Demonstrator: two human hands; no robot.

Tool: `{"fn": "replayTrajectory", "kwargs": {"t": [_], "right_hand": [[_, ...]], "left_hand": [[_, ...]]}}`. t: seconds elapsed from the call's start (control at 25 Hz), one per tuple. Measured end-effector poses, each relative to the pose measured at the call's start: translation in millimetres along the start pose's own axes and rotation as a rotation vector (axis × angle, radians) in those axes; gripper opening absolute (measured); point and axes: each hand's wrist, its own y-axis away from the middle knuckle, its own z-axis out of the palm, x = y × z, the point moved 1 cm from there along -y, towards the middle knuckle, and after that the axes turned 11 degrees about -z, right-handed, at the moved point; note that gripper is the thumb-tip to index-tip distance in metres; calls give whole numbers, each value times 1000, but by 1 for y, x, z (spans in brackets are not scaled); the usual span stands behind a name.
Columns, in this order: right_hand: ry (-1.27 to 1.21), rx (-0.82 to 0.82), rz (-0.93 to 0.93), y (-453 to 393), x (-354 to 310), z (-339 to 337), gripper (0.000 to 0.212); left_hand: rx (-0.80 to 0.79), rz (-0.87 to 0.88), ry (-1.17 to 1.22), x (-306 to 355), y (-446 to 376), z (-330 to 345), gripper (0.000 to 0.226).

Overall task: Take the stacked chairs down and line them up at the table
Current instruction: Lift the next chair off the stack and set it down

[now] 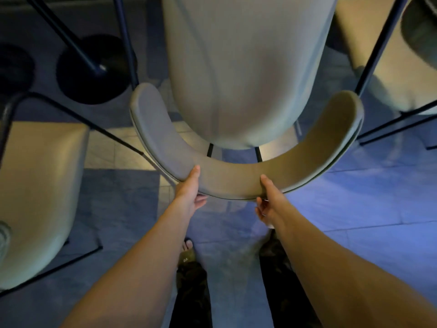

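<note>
Both bare forearms reach from the bottom corners of the frame toward its middle. The left hand [189, 197] grips the chair back [236, 181] just left of centre, thumb laid up over the top, fingers curled under the rim. The right hand [267, 202] grips the same back just right of centre, thumb on top, fingers wrapped beneath. The hands sit near each other but apart. Below, lower centre, stand dark-trousered legs and a sandalled foot [188, 250].

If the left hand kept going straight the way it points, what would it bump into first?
The left hand already grips the curved grey padded backrest; pushing on, it would probably meet the grey chair seat beyond, though depth is unclear.
</note>
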Motion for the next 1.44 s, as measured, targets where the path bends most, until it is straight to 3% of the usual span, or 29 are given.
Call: {"fn": "replayTrajectory", "kwargs": {"t": [0.52,0.88,1.24,1.44], "right_hand": [[72,15,-3,65,-105,17,35],[178,8,-139,76,-190,40,19],[236,-53,-145,58,-275,75,29],[286,-61,-154,47,-304,90,50]], "left_hand": [[61,68,-156,90,86,22,59],[90,114,-276,154,114,62,46],[82,131,-232,228,118,110,53],[-19,72,-81,254,122,127,51]]}}
